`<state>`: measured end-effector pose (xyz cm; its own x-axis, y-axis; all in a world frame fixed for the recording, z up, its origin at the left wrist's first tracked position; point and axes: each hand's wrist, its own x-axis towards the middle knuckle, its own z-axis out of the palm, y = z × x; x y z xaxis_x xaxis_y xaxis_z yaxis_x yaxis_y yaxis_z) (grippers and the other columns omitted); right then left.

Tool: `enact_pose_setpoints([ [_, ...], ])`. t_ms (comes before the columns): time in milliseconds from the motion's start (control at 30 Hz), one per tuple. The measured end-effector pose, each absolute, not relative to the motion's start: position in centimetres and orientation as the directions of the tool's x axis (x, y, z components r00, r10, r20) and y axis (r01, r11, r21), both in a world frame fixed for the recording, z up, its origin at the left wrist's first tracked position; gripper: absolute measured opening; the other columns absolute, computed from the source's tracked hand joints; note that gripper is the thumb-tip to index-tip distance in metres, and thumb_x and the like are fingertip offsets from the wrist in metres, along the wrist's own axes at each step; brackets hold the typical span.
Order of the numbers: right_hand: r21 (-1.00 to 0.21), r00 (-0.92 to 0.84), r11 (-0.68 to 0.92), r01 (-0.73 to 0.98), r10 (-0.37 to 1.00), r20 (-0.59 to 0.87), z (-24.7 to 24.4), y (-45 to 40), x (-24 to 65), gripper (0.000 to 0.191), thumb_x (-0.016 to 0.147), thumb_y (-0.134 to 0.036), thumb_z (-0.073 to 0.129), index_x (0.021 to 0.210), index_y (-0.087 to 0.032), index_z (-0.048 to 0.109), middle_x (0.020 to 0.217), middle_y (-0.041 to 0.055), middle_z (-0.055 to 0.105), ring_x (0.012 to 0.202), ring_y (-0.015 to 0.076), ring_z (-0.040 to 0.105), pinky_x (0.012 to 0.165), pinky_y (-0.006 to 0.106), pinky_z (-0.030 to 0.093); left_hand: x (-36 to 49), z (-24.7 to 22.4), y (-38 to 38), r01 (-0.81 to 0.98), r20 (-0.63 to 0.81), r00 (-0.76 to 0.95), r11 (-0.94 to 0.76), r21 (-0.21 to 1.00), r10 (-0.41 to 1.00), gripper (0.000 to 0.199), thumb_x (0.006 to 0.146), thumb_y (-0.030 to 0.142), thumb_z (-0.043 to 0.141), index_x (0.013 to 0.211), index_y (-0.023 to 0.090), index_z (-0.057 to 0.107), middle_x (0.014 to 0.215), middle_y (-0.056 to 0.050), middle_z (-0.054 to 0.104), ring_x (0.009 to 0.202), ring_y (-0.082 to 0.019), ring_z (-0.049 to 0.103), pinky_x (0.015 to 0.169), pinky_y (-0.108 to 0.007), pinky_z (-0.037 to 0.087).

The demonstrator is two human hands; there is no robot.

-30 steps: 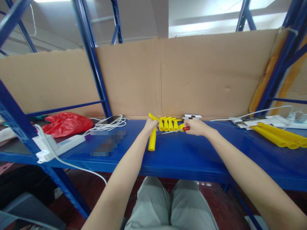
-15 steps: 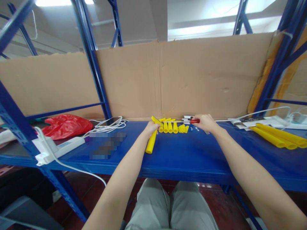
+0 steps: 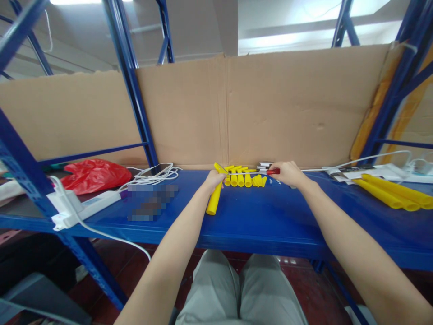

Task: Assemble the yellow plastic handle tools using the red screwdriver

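Observation:
On the blue shelf top, my left hand [image 3: 214, 179] is closed around a yellow tube [image 3: 213, 203], whose lower end points toward me. My right hand [image 3: 286, 171] grips the red handle of a screwdriver [image 3: 273, 172]; its thin shaft reaches left to the upper part of that tube. Whether the tip touches a screw is too small to tell. Between my hands several short yellow tubes [image 3: 241, 180] stand in a row, with small yellow pieces [image 3: 259, 181] at their right. Tiny silvery parts [image 3: 274, 180] lie near my right hand.
A red plastic bag [image 3: 98, 175], coiled white cable [image 3: 158, 175] and white power strip [image 3: 88, 207] lie at the left. Longer yellow tubes [image 3: 389, 193] rest at the right. Cardboard [image 3: 297, 104] and blue posts [image 3: 133, 90] rise behind.
Both hands keep their holds on the tube and the screwdriver. The view has shifted slightly; the screwdriver and right hand have barely moved.

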<state>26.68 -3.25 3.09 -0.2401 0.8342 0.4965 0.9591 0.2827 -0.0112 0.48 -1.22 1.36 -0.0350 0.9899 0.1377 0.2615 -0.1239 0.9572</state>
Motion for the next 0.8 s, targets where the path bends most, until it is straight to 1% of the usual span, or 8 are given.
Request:
enact_pose_setpoints([
  [133, 0.012, -0.279, 0.319, 0.948, 0.81, 0.516, 2.95, -3.17, 26.83, 0.017, 0.078, -0.023, 0.055, 0.086, -0.022, 0.07, 0.086, 0.0048, 0.074, 0.081, 0.021, 0.065, 0.066, 0.027, 0.036, 0.64, 1.71, -1.73, 0.311, 0.122, -0.017, -0.111, 0.944, 0.992, 0.016, 0.069, 0.0, 0.05, 0.063, 0.013, 0.054, 0.043, 0.006, 0.045, 0.035, -0.006, 0.039, 0.041, -0.018, 0.035],
  [267, 0.037, -0.28, 0.306, 0.951, 0.808, 0.518, 2.91, -3.18, 26.78, 0.017, 0.078, -0.023, 0.055, 0.086, -0.021, 0.07, 0.088, 0.0054, 0.074, 0.082, 0.0215, 0.065, 0.065, 0.028, 0.036, 0.69, 1.87, -1.99, 0.341, 0.109, -0.026, -0.094, 0.936, 0.994, 0.019, 0.071, -0.001, 0.047, 0.06, 0.014, 0.051, 0.043, 0.006, 0.045, 0.034, -0.006, 0.04, 0.041, -0.018, 0.033],
  [600, 0.014, -0.233, 0.25, 0.968, 0.881, 0.411, 3.03, -3.41, 26.43, 0.016, 0.076, -0.024, 0.056, 0.086, -0.021, 0.069, 0.086, 0.0044, 0.073, 0.08, 0.0204, 0.065, 0.062, 0.026, 0.038, 0.43, 1.4, -1.19, 0.377, 0.117, 0.004, -0.109, 0.92, 0.993, 0.018, 0.069, 0.0, 0.046, 0.06, 0.012, 0.056, 0.043, 0.004, 0.048, 0.036, -0.007, 0.043, 0.046, -0.02, 0.039],
  [800, -0.009, -0.219, 0.239, 0.971, 0.904, 0.367, 3.09, -3.56, 26.26, 0.014, 0.074, -0.025, 0.058, 0.083, -0.021, 0.068, 0.082, 0.0038, 0.072, 0.073, 0.0185, 0.064, 0.058, 0.025, 0.037, 0.43, 1.43, -1.27, 0.407, 0.121, 0.016, -0.117, 0.906, 0.993, 0.019, 0.07, 0.0, 0.049, 0.056, 0.012, 0.053, 0.044, 0.003, 0.05, 0.037, -0.007, 0.045, 0.045, -0.019, 0.039],
])
